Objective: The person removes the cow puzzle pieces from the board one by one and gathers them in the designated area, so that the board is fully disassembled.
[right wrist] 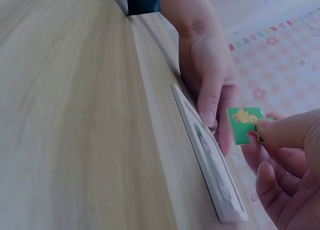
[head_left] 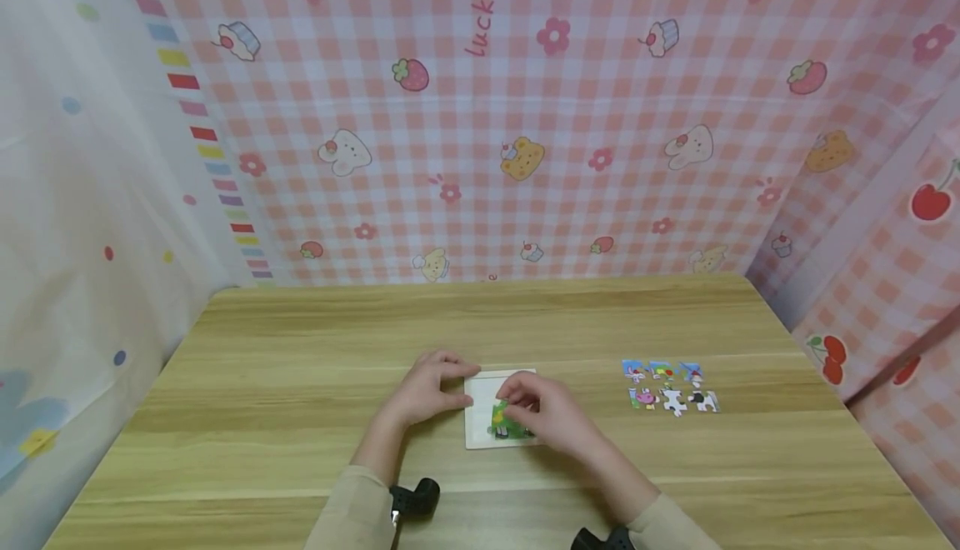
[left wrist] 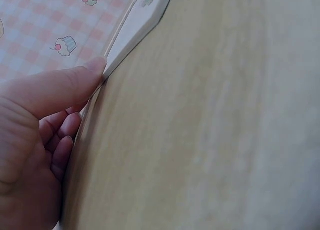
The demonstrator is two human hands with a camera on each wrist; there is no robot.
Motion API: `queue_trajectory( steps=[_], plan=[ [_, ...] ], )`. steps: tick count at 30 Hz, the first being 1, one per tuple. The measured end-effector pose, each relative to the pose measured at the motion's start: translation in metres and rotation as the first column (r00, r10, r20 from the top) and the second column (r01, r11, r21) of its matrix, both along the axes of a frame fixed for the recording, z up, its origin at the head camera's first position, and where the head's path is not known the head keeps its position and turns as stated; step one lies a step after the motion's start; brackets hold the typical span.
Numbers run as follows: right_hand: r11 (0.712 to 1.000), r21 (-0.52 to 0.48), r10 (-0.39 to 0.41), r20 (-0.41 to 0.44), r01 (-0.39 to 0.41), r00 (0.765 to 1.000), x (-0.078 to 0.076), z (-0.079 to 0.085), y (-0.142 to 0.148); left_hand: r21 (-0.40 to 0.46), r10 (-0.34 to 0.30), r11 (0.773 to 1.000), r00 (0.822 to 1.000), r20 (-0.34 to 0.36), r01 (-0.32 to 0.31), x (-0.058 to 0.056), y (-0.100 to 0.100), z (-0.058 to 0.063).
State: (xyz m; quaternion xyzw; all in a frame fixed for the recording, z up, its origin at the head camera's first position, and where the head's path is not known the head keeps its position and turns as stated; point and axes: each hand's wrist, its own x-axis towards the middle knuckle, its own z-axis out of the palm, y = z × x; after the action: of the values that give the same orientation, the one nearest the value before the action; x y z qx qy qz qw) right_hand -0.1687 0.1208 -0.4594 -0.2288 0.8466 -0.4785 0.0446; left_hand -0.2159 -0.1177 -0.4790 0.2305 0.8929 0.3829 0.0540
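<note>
A shallow white puzzle tray (head_left: 478, 427) lies flat on the table, with green picture area (head_left: 517, 431) showing in its near right part. My left hand (head_left: 426, 389) rests at the tray's left side, its thumb and index finger extended against the edge. In the left wrist view, the thumb (left wrist: 75, 84) touches the tray's rim. My right hand (head_left: 555, 417) pinches a green puzzle piece (right wrist: 244, 122) with a yellow duck on it between thumb and fingers. The piece is held above the tray, and the right hand hides part of the tray in the head view.
Several loose puzzle pieces (head_left: 672, 401) lie in two rows on the wooden table (head_left: 300, 367), right of the tray. A pink checked curtain (head_left: 480, 158) stands behind the table's far edge. Black wrist devices (head_left: 415, 500) sit at both forearms.
</note>
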Motion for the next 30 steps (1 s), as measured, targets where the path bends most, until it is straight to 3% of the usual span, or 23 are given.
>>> queue_trajectory(
  steps=[18,30],
  plan=[
    [0.997,0.02,-0.071,-0.012,0.071,0.997,0.004,-0.006,0.064,0.016,0.001,1.0,1.0,0.005,-0.001,0.001,-0.002,-0.001],
    [0.994,0.044,-0.1,-0.095,0.104,0.99,0.011,-0.003,0.116,0.016,-0.007,1.0,1.0,0.003,0.007,0.001,0.0,-0.001]
  ],
)
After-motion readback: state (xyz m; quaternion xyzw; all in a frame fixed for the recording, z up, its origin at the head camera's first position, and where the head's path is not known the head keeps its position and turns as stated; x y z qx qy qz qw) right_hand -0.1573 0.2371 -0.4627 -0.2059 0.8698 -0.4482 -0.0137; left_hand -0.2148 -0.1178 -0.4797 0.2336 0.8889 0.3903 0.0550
